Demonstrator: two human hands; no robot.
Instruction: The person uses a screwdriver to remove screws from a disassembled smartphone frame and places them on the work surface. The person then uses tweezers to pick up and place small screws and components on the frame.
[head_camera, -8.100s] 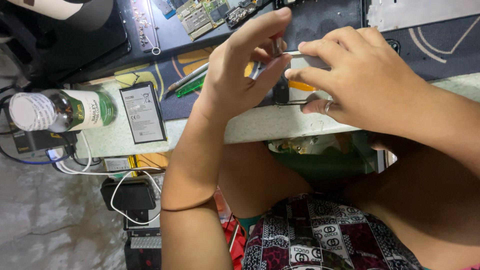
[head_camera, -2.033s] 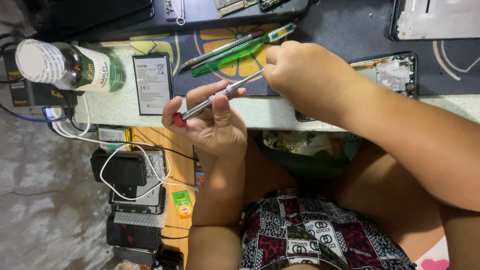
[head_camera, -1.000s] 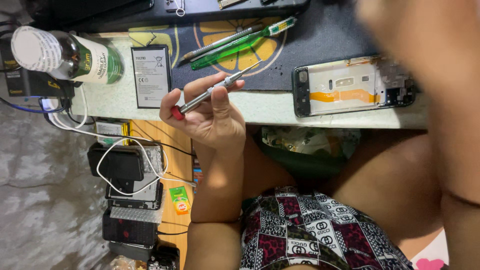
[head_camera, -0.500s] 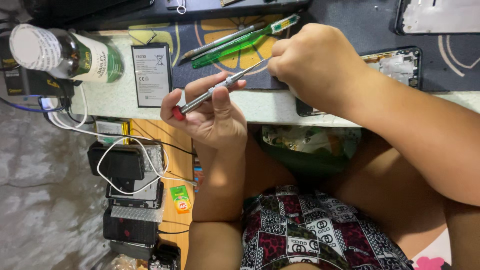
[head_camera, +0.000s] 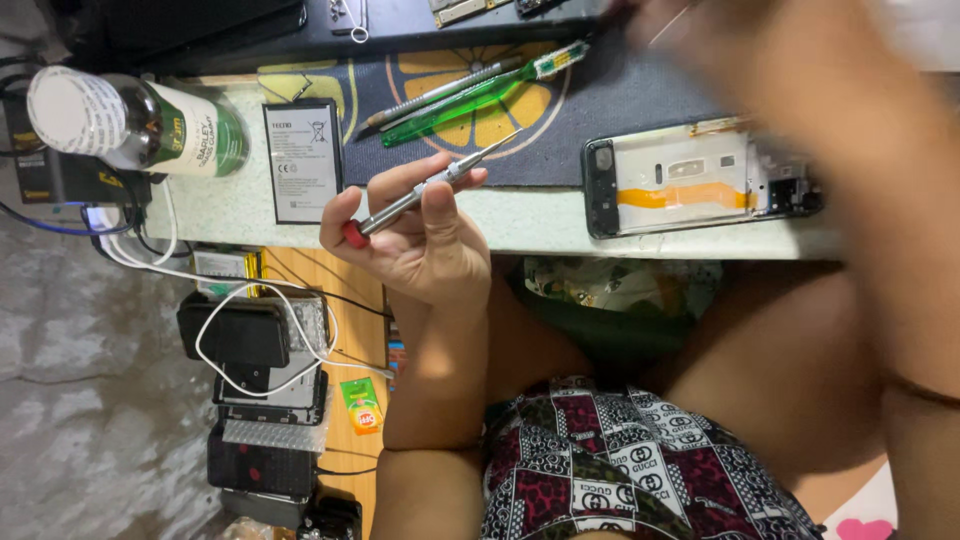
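Colours I log from the head view:
- Screwdriver (head_camera: 420, 193), centre: silver shaft, red end cap.
- Tweezers (head_camera: 480, 95), upper centre: translucent green.
- Mat (head_camera: 600, 100): dark navy, yellow-orange slice pattern.
- Surface (head_camera: 520, 215): pale speckled grey-green.
- Battery (head_camera: 303, 160), upper left: black, white label.
- Bottle (head_camera: 130, 120): green, white cap.
- Opened phone (head_camera: 690, 185), right: black rim, white inside, orange strip.
- Cable (head_camera: 250, 300), left: white.
- Shorts (head_camera: 620, 470), bottom: maroon, black and white print.

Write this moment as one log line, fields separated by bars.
left hand: holds screwdriver | right hand: raised, blurred, grip unclear | opened phone: flat on table edge | battery: left of mat
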